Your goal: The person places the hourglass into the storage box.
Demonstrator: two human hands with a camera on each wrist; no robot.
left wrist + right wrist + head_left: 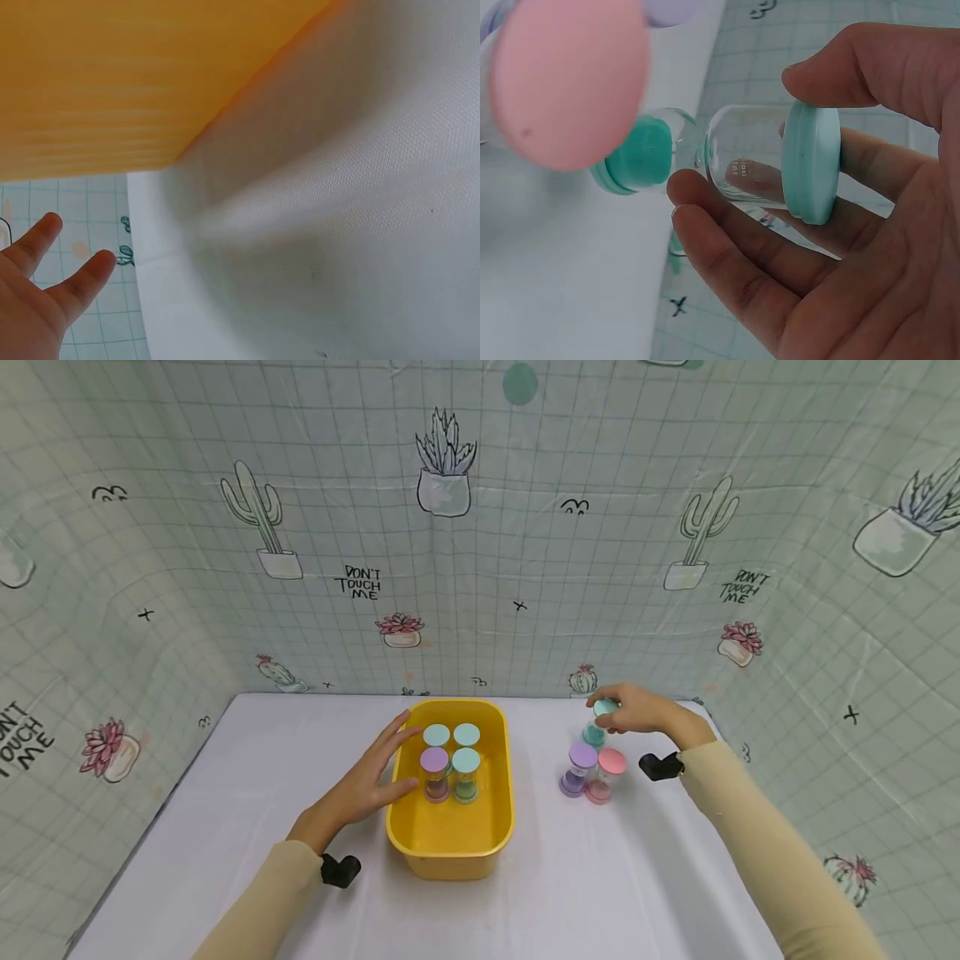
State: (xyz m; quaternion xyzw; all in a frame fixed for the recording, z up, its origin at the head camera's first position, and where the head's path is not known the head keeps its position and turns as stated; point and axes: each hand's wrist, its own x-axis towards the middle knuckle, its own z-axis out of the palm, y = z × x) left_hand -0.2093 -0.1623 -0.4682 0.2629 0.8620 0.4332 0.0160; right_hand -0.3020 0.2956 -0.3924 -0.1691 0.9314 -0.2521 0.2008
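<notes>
- A beige sleeve (273, 893) comes in over the tabletop's near left part, a small black wrist device (341, 871) strapped at its cuff.
- The left hand (360, 789) is at the left side of the yellow bin, released: its fingers are straight and spread, grasping nothing, some of them over the rim. I can't tell how firmly they touch it.
- The yellow bin (450, 839) sits lengthwise around the middle of the white tabletop (555, 877), its far end by the far edge.
- Four sand timers stand upright in the bin, grouped toward its far end: a purple-capped timer (434, 760) at the near left, and three with pale blue caps (467, 735).
- Right of the bin, toward the tabletop's far right corner, a purple timer (582, 755) and a pink timer (612, 762) stand side by side.
- Just behind them is a teal timer (594, 736); the right hand (637, 710) grasps its upper end, thumb on the cap, fingers curled around the clear glass. Whether its base touches the tabletop, I can't tell.
</notes>
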